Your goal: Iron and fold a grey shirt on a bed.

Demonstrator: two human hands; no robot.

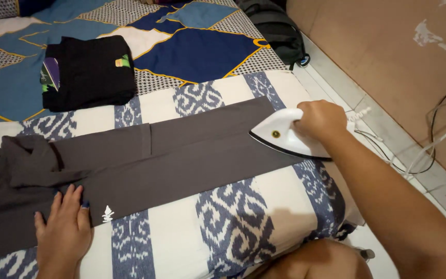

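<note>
Flat and open, left hand (pixel 63 227) presses grey trousers (pixel 156 155) spread across a blue-and-white patterned cloth (pixel 233 227). Right hand (pixel 320 120) grips a white iron (pixel 285 135) on the trouser leg's end.

small orange-green label (pixel 122 62) on folded black clothes (pixel 91 72)

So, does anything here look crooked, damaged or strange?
Mostly no. The grey garment lies flat under the iron, but its left end is bunched up above the left hand. The wall has chipped paint patches. The right hand grips the iron.
</note>
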